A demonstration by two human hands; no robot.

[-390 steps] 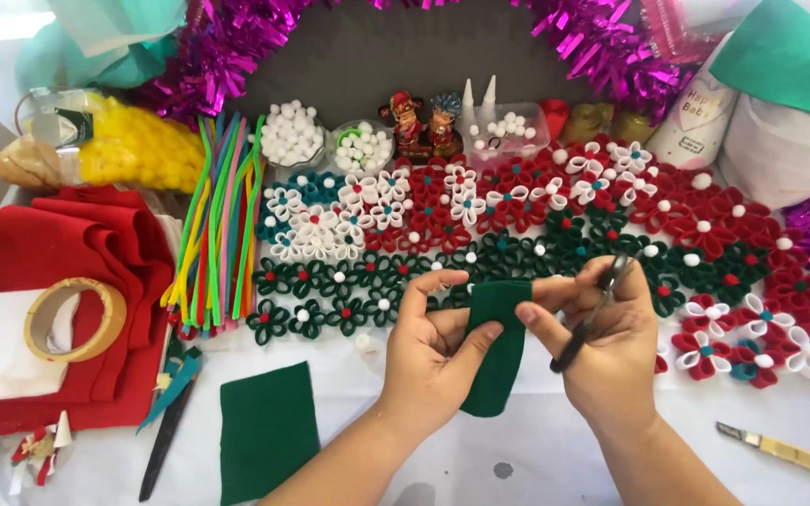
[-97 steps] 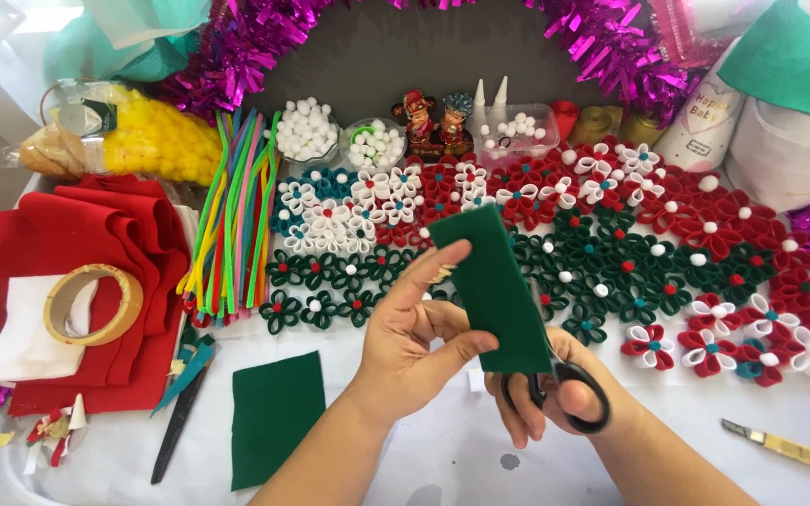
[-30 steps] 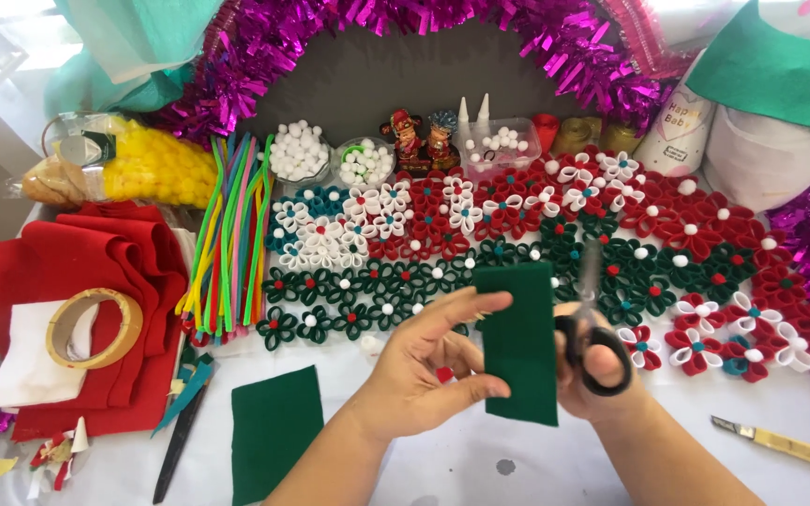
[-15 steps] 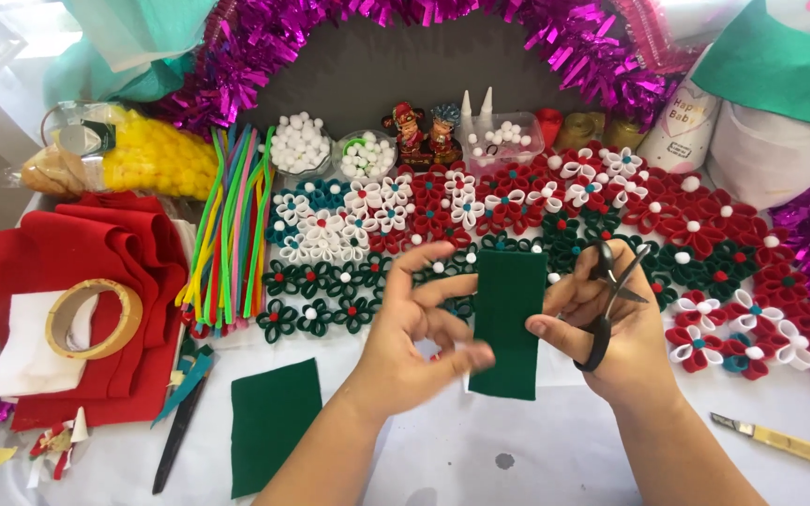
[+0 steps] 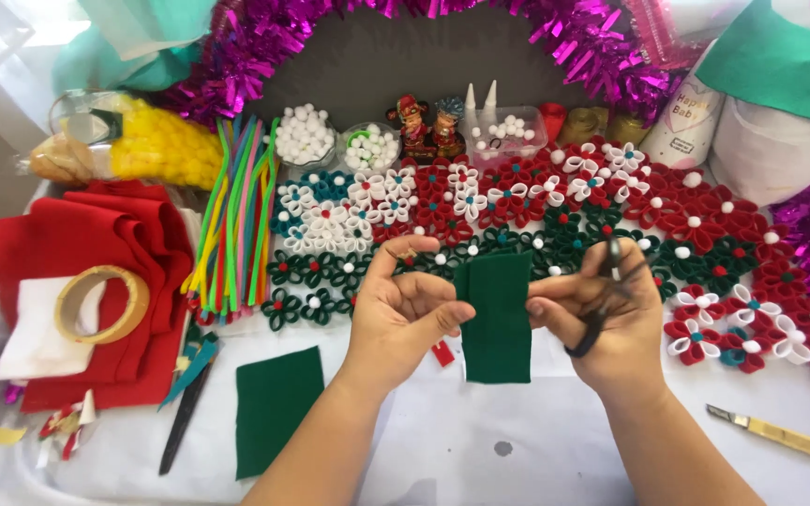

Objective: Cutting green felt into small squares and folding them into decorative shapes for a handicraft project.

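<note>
A dark green felt piece [image 5: 496, 319] hangs upright between both hands above the white table. My left hand [image 5: 403, 314] pinches its left edge with thumb and fingers. My right hand [image 5: 602, 319] touches the felt's right edge with its fingertips while black-handled scissors [image 5: 602, 295] hang looped on its fingers, blades pointing up. A second green felt rectangle [image 5: 277, 408] lies flat on the table to the left of my left forearm. A small red scrap [image 5: 442, 353] lies under the hands.
Rows of red, white and green quilled flowers [image 5: 555, 211] cover the table behind the hands. Coloured pipe cleaners [image 5: 233, 215], folded red felt [image 5: 96, 253], a tape roll [image 5: 100, 305], another pair of scissors [image 5: 185, 403] and a craft knife [image 5: 780, 438] lie around. Purple tinsel [image 5: 405, 23] lines the back.
The felt piece has dropped a little lower. My right hand has brought its fingertips onto the felt's right edge, with the scissors still hanging on it.
</note>
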